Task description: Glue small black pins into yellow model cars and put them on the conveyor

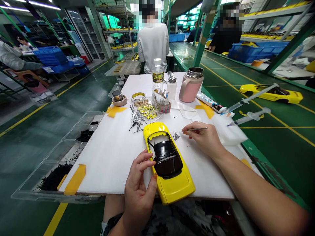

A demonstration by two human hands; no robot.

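A yellow model car (172, 188) lies on the white tabletop (103, 164), with the left hand (139, 193) closing its grip around the car's near side, fingers and thumb pressed against it. Just right of the car, the right hand (204, 139) has its grip pinching slim metal tweezers (194, 129), their tips over scattered black specks (175, 136).

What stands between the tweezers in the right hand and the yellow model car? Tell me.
Only loose black bits on the white board, lying between the tip of the tweezers in the right hand and the yellow model car. Nothing taller stands there.
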